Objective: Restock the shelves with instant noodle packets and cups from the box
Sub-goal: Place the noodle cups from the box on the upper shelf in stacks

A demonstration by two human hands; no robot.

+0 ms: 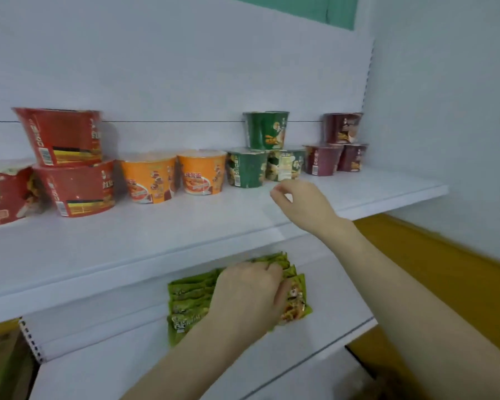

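Note:
A stack of green instant noodle packets (189,301) lies on the lower white shelf (127,368). My left hand (247,293) rests on top of the stack, its fingers curled over the far edge of the packets. My right hand (302,202) hovers over the upper shelf (185,235), just in front of the green noodle cups (247,168), with loosely curled fingers and nothing in it. Along the upper shelf stand red cups (75,189), orange cups (150,180), green cups and maroon cups (324,158), some stacked two high.
The white back panel rises behind the cups and a white wall closes the right side. An orange-yellow floor or surface (445,272) shows below right. A brown carton edge (3,362) appears at the lower left. Bare shelf lies in front of the cups.

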